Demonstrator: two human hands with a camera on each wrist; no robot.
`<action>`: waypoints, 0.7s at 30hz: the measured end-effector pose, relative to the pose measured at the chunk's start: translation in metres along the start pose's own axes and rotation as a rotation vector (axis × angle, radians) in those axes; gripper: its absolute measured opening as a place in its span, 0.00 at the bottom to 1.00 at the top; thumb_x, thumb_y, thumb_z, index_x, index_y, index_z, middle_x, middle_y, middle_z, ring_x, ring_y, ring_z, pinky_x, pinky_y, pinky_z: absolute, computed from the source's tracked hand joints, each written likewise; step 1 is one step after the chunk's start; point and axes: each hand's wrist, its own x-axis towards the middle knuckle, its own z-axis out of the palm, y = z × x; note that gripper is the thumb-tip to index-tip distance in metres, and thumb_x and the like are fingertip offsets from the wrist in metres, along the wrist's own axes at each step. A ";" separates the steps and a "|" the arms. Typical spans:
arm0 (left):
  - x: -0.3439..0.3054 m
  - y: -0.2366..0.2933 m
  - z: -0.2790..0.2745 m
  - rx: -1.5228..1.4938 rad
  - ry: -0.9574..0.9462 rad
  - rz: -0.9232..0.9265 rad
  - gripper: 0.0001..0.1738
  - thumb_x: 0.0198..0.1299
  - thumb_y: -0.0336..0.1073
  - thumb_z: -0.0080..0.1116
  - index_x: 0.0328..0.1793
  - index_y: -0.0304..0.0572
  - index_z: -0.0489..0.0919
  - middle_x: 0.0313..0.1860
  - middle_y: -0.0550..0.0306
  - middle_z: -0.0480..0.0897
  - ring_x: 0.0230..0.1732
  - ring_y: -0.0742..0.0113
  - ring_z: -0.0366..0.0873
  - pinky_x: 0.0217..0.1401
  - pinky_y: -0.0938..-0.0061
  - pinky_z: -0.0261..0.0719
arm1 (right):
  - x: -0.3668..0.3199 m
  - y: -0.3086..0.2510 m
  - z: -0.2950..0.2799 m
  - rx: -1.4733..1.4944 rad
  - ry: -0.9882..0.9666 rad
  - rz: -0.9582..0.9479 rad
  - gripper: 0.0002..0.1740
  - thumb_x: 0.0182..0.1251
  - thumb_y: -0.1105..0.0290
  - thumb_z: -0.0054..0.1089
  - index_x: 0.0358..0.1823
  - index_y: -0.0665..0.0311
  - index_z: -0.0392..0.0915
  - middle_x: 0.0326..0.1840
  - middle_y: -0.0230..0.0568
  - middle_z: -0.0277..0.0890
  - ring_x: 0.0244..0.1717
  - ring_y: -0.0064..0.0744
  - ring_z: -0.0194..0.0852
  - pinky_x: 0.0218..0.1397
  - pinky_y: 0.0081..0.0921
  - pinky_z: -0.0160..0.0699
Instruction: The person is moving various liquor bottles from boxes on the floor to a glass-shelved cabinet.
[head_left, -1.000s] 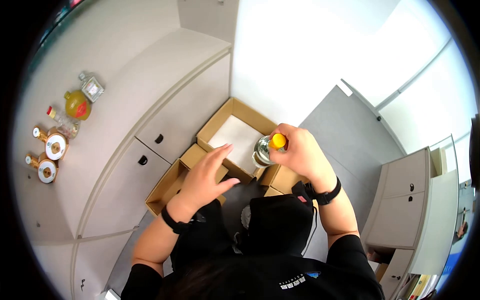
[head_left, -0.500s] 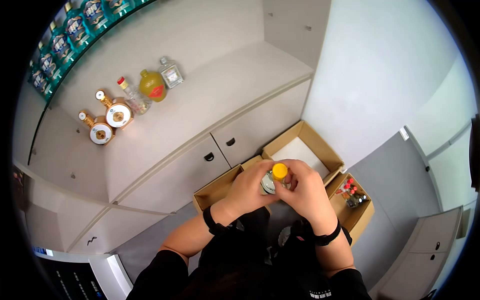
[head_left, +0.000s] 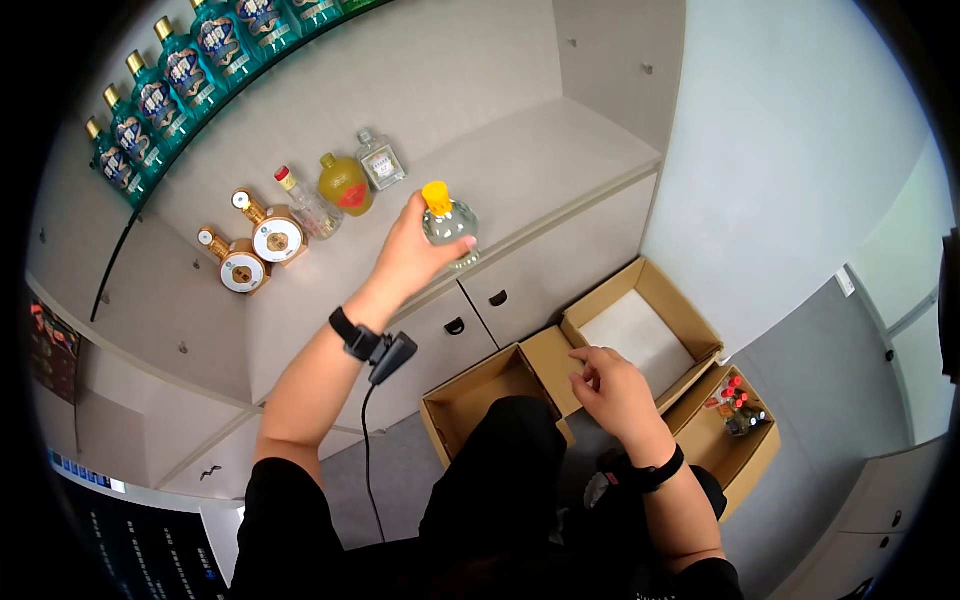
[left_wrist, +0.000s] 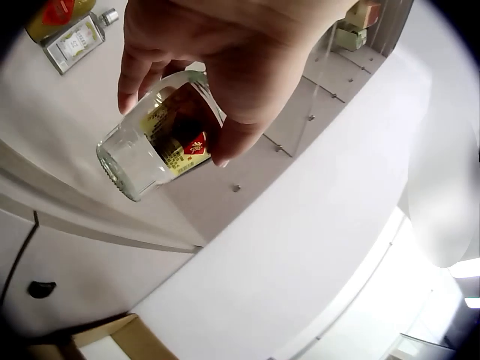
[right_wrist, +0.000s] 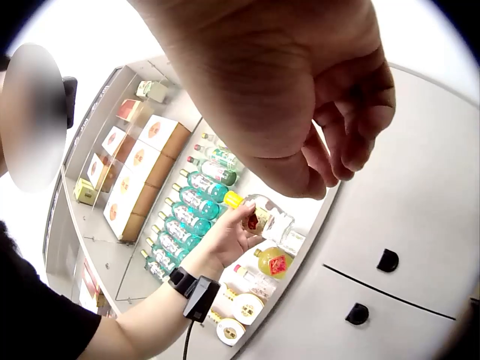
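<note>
My left hand grips a clear glass bottle with a yellow cap, holding it in front of the cabinet shelf. In the left wrist view the bottle tilts with its base outward, and a yellow and red label shows through the glass. Past it on the shelf stand a square clear bottle, an olive-yellow jug, a red-capped clear bottle and two round white-and-gold bottles. My right hand holds nothing, its fingers loosely bent above the cardboard boxes.
A cardboard box with a white sheet inside stands against the cabinet and wall. Beside it are an open box on the left and a box with several red-capped bottles on the right. Several teal bottles line a glass shelf above.
The bottle went from my right hand, through both hands, into my left, which has carried it up and left toward the shelf. My right hand has let go. The view has swung toward the cabinet.
</note>
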 end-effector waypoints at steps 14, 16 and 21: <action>0.058 -0.073 -0.004 0.166 0.062 -0.114 0.44 0.50 0.46 0.80 0.67 0.32 0.69 0.60 0.46 0.80 0.62 0.56 0.78 0.66 0.65 0.74 | -0.004 0.018 -0.002 -0.043 0.057 0.046 0.13 0.63 0.69 0.65 0.49 0.61 0.82 0.36 0.42 0.81 0.33 0.44 0.82 0.40 0.37 0.82; 0.065 -0.088 -0.001 0.164 0.080 -0.098 0.43 0.49 0.47 0.80 0.65 0.32 0.69 0.57 0.44 0.81 0.59 0.53 0.80 0.63 0.64 0.76 | -0.006 0.018 -0.004 -0.044 0.065 0.052 0.13 0.63 0.69 0.65 0.49 0.61 0.82 0.37 0.42 0.82 0.33 0.44 0.82 0.41 0.37 0.82; 0.087 -0.106 -0.001 0.180 0.087 -0.109 0.46 0.48 0.51 0.80 0.65 0.29 0.69 0.59 0.39 0.81 0.61 0.48 0.80 0.64 0.62 0.76 | -0.009 0.018 -0.006 -0.046 0.065 0.065 0.13 0.64 0.68 0.64 0.49 0.61 0.82 0.37 0.41 0.82 0.33 0.44 0.82 0.40 0.37 0.82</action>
